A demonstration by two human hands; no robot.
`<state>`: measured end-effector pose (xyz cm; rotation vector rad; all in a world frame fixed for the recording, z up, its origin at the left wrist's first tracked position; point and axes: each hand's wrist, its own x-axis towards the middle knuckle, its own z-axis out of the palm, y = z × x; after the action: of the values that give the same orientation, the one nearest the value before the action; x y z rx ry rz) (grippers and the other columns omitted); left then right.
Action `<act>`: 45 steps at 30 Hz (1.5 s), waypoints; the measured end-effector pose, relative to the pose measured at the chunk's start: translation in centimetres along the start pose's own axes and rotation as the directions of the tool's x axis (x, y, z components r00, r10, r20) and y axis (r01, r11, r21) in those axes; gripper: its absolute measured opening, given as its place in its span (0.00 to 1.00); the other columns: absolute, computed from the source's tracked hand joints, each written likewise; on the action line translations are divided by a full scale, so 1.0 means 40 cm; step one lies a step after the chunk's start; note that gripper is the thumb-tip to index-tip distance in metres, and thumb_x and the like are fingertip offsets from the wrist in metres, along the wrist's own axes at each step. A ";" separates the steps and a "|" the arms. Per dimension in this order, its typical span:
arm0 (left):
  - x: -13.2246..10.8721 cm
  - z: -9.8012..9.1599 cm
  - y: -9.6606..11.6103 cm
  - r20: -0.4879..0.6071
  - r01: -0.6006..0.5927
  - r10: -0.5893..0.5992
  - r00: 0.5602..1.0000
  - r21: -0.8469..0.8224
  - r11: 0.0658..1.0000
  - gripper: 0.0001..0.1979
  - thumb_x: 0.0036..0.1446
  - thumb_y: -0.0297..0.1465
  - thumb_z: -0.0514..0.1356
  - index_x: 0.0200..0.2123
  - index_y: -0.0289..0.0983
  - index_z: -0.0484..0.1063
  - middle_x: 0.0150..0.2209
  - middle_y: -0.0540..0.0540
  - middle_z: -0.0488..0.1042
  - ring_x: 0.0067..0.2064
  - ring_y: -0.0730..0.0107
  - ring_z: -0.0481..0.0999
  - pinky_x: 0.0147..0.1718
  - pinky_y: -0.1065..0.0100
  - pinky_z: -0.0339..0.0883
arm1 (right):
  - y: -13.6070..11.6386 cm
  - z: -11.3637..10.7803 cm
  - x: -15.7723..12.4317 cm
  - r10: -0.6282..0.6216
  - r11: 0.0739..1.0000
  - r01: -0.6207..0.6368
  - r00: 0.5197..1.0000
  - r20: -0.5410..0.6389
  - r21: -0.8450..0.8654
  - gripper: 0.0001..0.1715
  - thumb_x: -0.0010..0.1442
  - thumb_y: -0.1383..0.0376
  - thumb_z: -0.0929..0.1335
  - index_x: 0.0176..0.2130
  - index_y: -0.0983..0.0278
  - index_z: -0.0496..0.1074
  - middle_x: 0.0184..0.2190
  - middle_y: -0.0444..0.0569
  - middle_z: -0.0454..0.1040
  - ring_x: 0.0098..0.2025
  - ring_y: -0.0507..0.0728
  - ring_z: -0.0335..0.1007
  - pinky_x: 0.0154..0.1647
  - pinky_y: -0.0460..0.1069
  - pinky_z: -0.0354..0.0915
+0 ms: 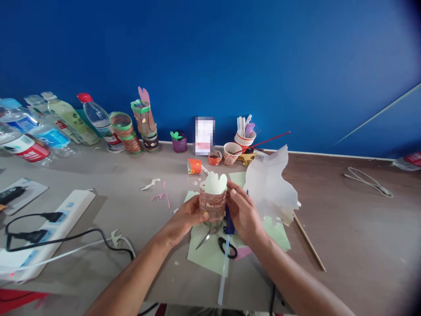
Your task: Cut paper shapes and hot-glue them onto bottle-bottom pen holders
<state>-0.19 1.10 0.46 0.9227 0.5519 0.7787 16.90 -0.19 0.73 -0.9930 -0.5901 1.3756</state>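
Note:
A cut-down clear plastic bottle cup (pixel 213 208) with brown wrapping is held upright between my hands above the table. A pale green paper cutout (pixel 216 183) with a scalloped top stands up at its rim. My left hand (pixel 184 219) grips the cup's left side, the thumb across its front. My right hand (pixel 246 213) is closed at the cup's right side, fingertips by the rim and the cutout's edge. Below lie black-handled scissors (pixel 226 248), a pale green sheet (pixel 204 252) and a blue glue gun (pixel 229 226) with a long translucent glue stick (pixel 224 272).
Several plastic bottles (pixel 70 116) and decorated cups (pixel 126 131) line the blue wall at left. A power strip (pixel 62 232) with cables lies front left. Paper cups (pixel 232 153) stand at the back. White crumpled paper (pixel 271 186) and a wooden stick (pixel 309 241) lie right.

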 end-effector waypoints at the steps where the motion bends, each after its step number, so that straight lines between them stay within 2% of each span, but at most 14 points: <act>1: 0.000 0.001 0.001 -0.011 -0.007 0.007 1.000 0.001 1.000 0.28 0.50 0.35 0.68 0.54 0.35 0.69 0.56 0.35 0.70 0.59 0.46 0.68 0.57 0.50 0.60 | 0.000 -0.002 -0.001 -0.008 1.000 0.008 1.000 -0.010 -0.015 0.22 0.52 0.55 0.72 0.46 0.58 0.72 0.47 0.48 0.76 0.53 0.63 0.67 0.56 0.59 0.61; 3: 0.001 0.006 0.003 -0.028 -0.017 0.017 0.999 0.008 1.000 0.28 0.49 0.34 0.68 0.54 0.35 0.69 0.56 0.35 0.71 0.59 0.46 0.67 0.56 0.50 0.60 | -0.002 -0.002 -0.005 -0.038 0.998 0.038 0.999 0.009 -0.051 0.25 0.52 0.55 0.72 0.48 0.58 0.71 0.48 0.48 0.75 0.55 0.63 0.66 0.57 0.59 0.60; 5: 0.002 0.010 0.002 -0.048 -0.020 0.021 0.999 0.023 1.000 0.28 0.48 0.34 0.69 0.54 0.36 0.69 0.56 0.37 0.71 0.59 0.47 0.67 0.56 0.51 0.60 | -0.006 0.002 -0.012 -0.066 0.993 0.073 0.995 0.077 -0.093 0.27 0.53 0.55 0.72 0.51 0.57 0.68 0.50 0.49 0.73 0.55 0.62 0.65 0.56 0.59 0.61; 9: 0.003 0.014 -0.003 -0.106 -0.013 0.026 0.994 0.119 0.993 0.29 0.47 0.35 0.70 0.53 0.37 0.69 0.56 0.38 0.70 0.59 0.47 0.66 0.56 0.51 0.59 | -0.007 0.013 -0.021 -0.093 0.983 0.115 0.984 0.153 -0.140 0.29 0.53 0.57 0.73 0.53 0.55 0.67 0.51 0.48 0.72 0.50 0.61 0.69 0.53 0.57 0.64; 12: 0.002 0.013 -0.004 -0.115 -0.014 0.035 0.993 0.178 0.984 0.28 0.46 0.36 0.70 0.51 0.36 0.69 0.55 0.37 0.71 0.58 0.47 0.66 0.56 0.52 0.59 | -0.003 0.015 -0.019 -0.106 0.984 0.124 0.984 0.141 -0.125 0.29 0.53 0.58 0.73 0.53 0.56 0.66 0.51 0.49 0.72 0.51 0.60 0.69 0.53 0.57 0.64; 20: -0.002 0.010 -0.004 -0.085 -0.022 0.038 0.996 0.191 0.981 0.29 0.48 0.37 0.69 0.52 0.36 0.67 0.55 0.37 0.70 0.58 0.48 0.66 0.54 0.53 0.60 | -0.010 0.015 -0.021 -0.096 0.991 0.108 0.984 0.147 -0.076 0.24 0.54 0.59 0.73 0.50 0.56 0.67 0.48 0.47 0.74 0.52 0.61 0.68 0.54 0.57 0.63; 31: 0.000 0.010 -0.008 -0.099 -0.013 0.035 0.994 0.214 0.977 0.28 0.48 0.36 0.68 0.52 0.36 0.67 0.56 0.38 0.70 0.58 0.49 0.67 0.54 0.55 0.61 | -0.003 0.009 -0.019 -0.099 0.982 0.123 0.981 0.169 -0.141 0.25 0.54 0.58 0.72 0.51 0.55 0.67 0.47 0.47 0.74 0.50 0.60 0.69 0.52 0.56 0.64; 37: -0.001 0.016 -0.005 -0.128 -0.014 0.055 0.990 0.303 0.953 0.28 0.48 0.36 0.68 0.52 0.37 0.67 0.55 0.39 0.71 0.58 0.49 0.67 0.54 0.55 0.59 | 0.001 0.008 -0.020 -0.075 0.987 0.089 0.991 0.108 -0.131 0.32 0.50 0.57 0.75 0.52 0.56 0.65 0.47 0.48 0.74 0.49 0.62 0.68 0.52 0.58 0.63; 45: -0.004 0.024 -0.003 -0.151 -0.014 0.070 0.986 0.347 0.938 0.28 0.49 0.34 0.67 0.53 0.36 0.65 0.55 0.37 0.70 0.56 0.50 0.68 0.52 0.56 0.61 | 0.001 0.008 -0.020 -0.083 0.977 0.100 0.992 0.097 -0.188 0.35 0.48 0.57 0.76 0.53 0.57 0.64 0.46 0.49 0.73 0.49 0.61 0.68 0.50 0.56 0.65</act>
<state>0.45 0.46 0.85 1.2041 0.8322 0.8146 16.48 -0.89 1.03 -1.0488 -0.8380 1.3038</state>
